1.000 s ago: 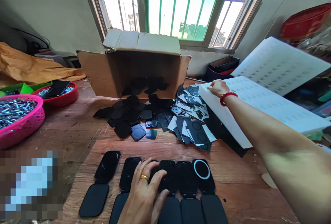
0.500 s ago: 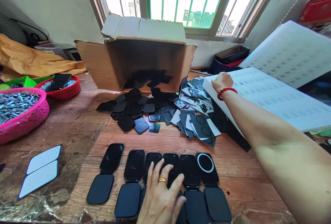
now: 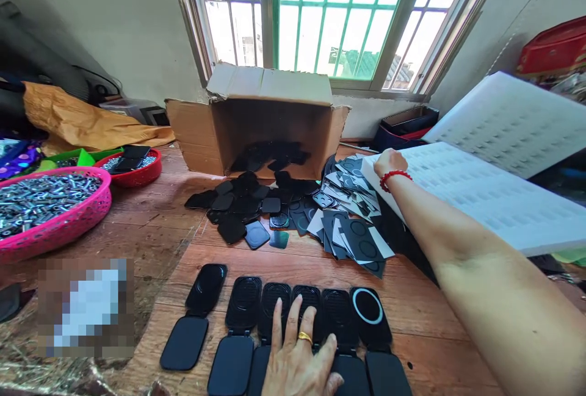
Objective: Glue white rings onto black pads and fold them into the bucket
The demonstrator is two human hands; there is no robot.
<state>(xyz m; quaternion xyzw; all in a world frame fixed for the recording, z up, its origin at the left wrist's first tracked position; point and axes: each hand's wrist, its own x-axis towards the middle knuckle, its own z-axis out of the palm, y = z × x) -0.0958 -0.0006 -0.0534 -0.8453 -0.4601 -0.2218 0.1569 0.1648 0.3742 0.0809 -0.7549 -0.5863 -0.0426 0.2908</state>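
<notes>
My left hand lies spread over the middle of a row of hinged black square cases at the front, its fingertips on or just above their upper halves. The cases lie unfolded, upper halves showing round recesses. At the row's right end, one case has a white ring in its upper half. My right hand, with a red bead bracelet at the wrist, is closed at the near left corner of a white foam tray with rows of slots. Its fingertips are hidden, so I cannot see what they hold.
An open cardboard box spills black square pieces onto the wooden surface. Beside them lies a heap of black and white cards. At left stand a pink basket of metal parts and a red basket. Windows are behind.
The view has shifted, so everything sits lower in the picture and the left side lies further right. My left hand stays spread over the cases, and my right hand stays at the foam tray's corner.
</notes>
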